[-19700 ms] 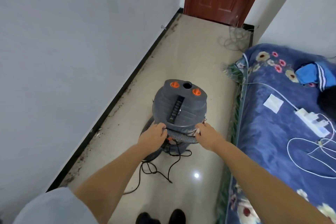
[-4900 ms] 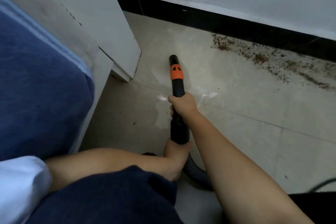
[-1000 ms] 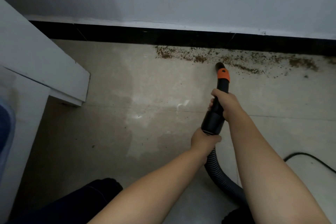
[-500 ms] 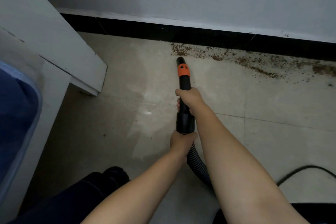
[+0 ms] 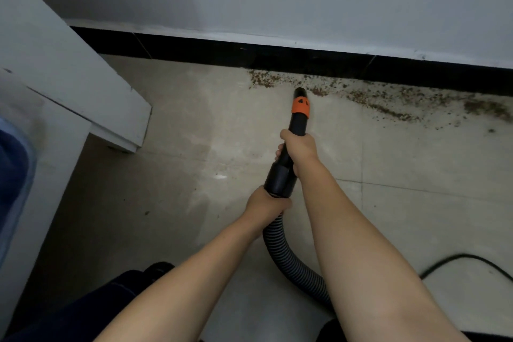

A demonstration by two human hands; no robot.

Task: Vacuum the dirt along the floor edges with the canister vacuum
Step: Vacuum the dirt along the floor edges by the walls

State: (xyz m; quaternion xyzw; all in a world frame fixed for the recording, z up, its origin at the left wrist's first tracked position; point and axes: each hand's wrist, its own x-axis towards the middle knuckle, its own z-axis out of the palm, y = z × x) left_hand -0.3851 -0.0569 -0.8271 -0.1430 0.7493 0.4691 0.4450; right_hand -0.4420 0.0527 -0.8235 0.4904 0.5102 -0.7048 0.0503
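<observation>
The black vacuum nozzle (image 5: 299,108) with an orange collar points at the floor edge, its tip touching the band of brown dirt (image 5: 388,103) that runs rightward along the black baseboard (image 5: 222,51). My right hand (image 5: 298,147) is wrapped around the nozzle's upper part. My left hand (image 5: 265,204) grips the lower cuff where the ribbed grey hose (image 5: 291,258) joins it. The hose curves back toward me between my arms. The canister itself is out of view.
A white furniture panel (image 5: 69,86) stands at the left, with blue bedding (image 5: 11,169) at the left edge. A black power cord (image 5: 466,261) lies on the tiles at the right. My dark trouser leg and shoe (image 5: 155,269) are at the bottom.
The nozzle has swept right and forward along the baseboard, its tip now inside the dirt band. Both hands keep the same grip.
</observation>
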